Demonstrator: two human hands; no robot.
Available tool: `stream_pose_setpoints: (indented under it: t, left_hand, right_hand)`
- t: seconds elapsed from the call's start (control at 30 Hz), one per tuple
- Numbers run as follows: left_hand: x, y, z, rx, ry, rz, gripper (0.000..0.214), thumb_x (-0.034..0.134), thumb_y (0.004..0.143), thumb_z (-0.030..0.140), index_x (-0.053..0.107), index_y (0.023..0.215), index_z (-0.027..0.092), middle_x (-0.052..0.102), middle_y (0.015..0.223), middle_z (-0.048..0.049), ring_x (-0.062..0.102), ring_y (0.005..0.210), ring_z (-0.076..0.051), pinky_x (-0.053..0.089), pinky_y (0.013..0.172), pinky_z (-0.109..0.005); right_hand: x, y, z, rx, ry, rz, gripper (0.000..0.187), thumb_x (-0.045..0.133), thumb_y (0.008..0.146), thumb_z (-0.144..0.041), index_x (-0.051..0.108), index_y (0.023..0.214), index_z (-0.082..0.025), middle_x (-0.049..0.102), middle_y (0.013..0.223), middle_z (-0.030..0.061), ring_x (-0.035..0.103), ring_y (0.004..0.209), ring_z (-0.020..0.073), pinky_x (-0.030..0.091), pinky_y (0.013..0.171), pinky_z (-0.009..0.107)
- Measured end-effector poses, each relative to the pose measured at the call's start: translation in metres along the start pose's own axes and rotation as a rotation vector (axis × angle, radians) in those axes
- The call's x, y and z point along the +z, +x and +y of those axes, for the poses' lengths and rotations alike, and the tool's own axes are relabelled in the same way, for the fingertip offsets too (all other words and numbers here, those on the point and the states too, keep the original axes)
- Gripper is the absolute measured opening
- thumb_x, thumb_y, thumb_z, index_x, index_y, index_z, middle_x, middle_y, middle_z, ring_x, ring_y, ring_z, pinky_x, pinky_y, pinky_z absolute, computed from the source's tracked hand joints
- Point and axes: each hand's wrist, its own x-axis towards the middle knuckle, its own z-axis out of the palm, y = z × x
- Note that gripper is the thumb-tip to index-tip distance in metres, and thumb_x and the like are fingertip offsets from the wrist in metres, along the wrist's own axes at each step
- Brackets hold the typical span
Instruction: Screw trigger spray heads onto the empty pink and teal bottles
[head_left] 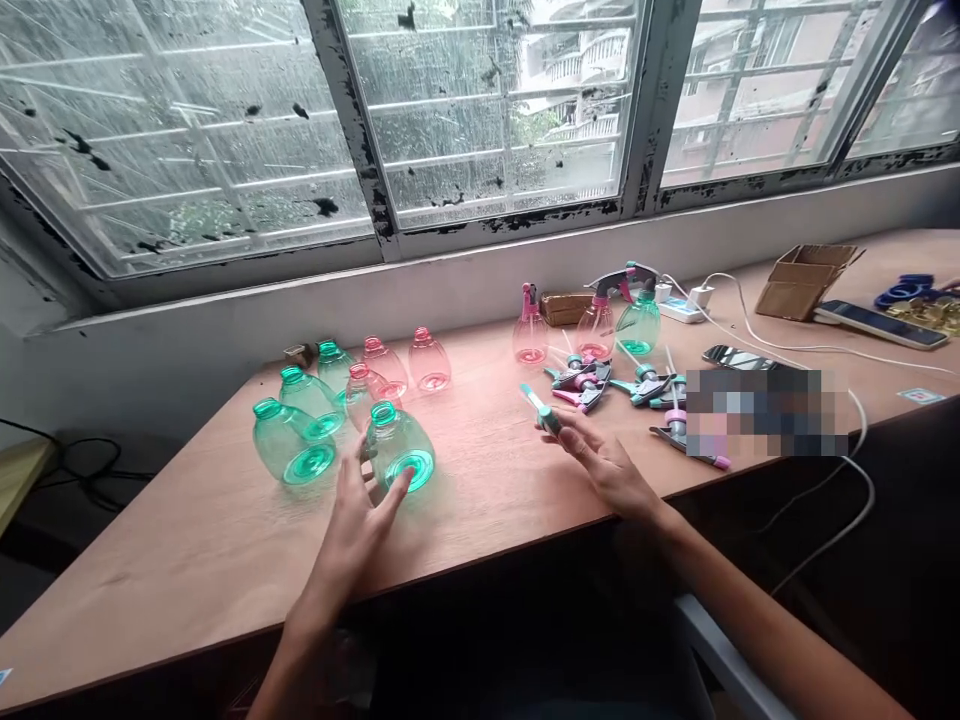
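My left hand (364, 510) curls round the side of a clear green bottle (403, 448), thumb across its front near the base. This bottle has an open threaded neck and stands on or just above the table. In my right hand (604, 465) is a spray nozzle (550, 418), gripped by thumb and fingers, with its green collar and pale tube pointing up and left towards the bottle. My fingers hide most of the nozzle's trigger end. Beyond that hand, more loose spray nozzles (585, 382) in pink, grey and green lie in a pile.
Uncapped green bottles (291, 448) and pink bottles (430, 362) stand at the left. Near the wall are a pink spray bottle (529, 335) and a green spray bottle (639, 325) with heads fitted. Phones (885, 322), white cables (862, 400) and a cardboard box (802, 282) occupy the right.
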Motion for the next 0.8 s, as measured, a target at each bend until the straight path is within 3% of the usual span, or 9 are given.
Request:
stream_pose_setpoints:
  t: [0.07, 0.17, 0.27, 0.37, 0.53, 0.67, 0.8]
  left_hand:
    - [0.006, -0.002, 0.003, 0.008, 0.031, -0.027, 0.091, 0.069, 0.083, 0.047, 0.016, 0.155, 0.029, 0.04, 0.152, -0.0163, 0.055, 0.13, -0.033, 0.043, 0.11, -0.053]
    - [0.01, -0.003, 0.004, 0.005, 0.084, -0.048, 0.101, 0.072, 0.08, 0.047, 0.009, 0.156, 0.029, 0.039, 0.154, -0.0166, 0.048, 0.138, -0.034, 0.037, 0.115, -0.054]
    - [0.007, -0.004, 0.002, -0.048, 0.078, -0.039, 0.092, 0.073, 0.08, 0.049, 0.021, 0.153, 0.029, 0.047, 0.15, -0.015, 0.05, 0.136, -0.034, 0.039, 0.113, -0.056]
    - [0.002, -0.005, 0.001, -0.092, 0.051, -0.018, 0.084, 0.073, 0.078, 0.051, 0.03, 0.147, 0.031, 0.057, 0.139, -0.0126, 0.058, 0.128, -0.035, 0.045, 0.108, -0.056]
    - [0.001, -0.008, 0.005, -0.061, 0.203, 0.01, 0.08, 0.071, 0.077, 0.054, 0.036, 0.147, 0.038, 0.056, 0.135, -0.0091, 0.062, 0.115, -0.035, 0.053, 0.099, -0.056]
    - [0.004, -0.014, 0.012, -0.075, 0.19, 0.006, 0.09, 0.071, 0.076, 0.051, 0.024, 0.152, 0.039, 0.055, 0.137, -0.0076, 0.058, 0.121, -0.037, 0.051, 0.1, -0.058]
    - [0.001, -0.018, 0.019, -0.107, 0.116, 0.017, 0.066, 0.066, 0.079, 0.053, 0.044, 0.139, 0.036, 0.056, 0.136, -0.0058, 0.052, 0.129, -0.037, 0.045, 0.109, -0.056]
  right_hand:
    - [0.008, 0.002, 0.002, 0.11, 0.157, 0.045, 0.049, 0.07, 0.086, -0.056, 0.065, 0.125, -0.026, 0.066, 0.125, 0.0078, 0.065, 0.111, 0.026, 0.049, 0.103, 0.044]
    - [0.013, 0.001, 0.004, 0.202, 0.255, 0.086, 0.055, 0.087, 0.074, -0.039, 0.063, 0.122, -0.028, 0.069, 0.116, 0.0034, 0.066, 0.099, 0.021, 0.053, 0.094, 0.037]
    - [0.012, -0.001, 0.003, 0.227, 0.268, 0.165, 0.039, 0.084, 0.079, -0.032, 0.064, 0.113, -0.027, 0.07, 0.103, 0.001, 0.065, 0.087, 0.0177, 0.054, 0.082, 0.031]
    - [0.012, -0.001, 0.001, 0.222, 0.248, 0.22, 0.027, 0.076, 0.087, -0.034, 0.067, 0.11, -0.024, 0.071, 0.11, 0.0046, 0.063, 0.075, 0.0165, 0.054, 0.076, 0.033]
    - [0.013, 0.0, -0.002, 0.297, 0.346, 0.283, 0.023, 0.07, 0.092, -0.038, 0.07, 0.11, -0.023, 0.069, 0.119, 0.0097, 0.065, 0.076, 0.0191, 0.055, 0.064, 0.032]
    - [0.012, 0.0, -0.001, 0.326, 0.399, 0.313, 0.022, 0.069, 0.092, -0.04, 0.072, 0.105, -0.022, 0.073, 0.104, 0.0095, 0.063, 0.068, 0.0179, 0.054, 0.057, 0.03]
    - [0.011, -0.001, 0.0, 0.293, 0.419, 0.33, 0.022, 0.074, 0.089, -0.038, 0.07, 0.105, -0.023, 0.074, 0.095, 0.0081, 0.065, 0.07, 0.0192, 0.052, 0.055, 0.029]
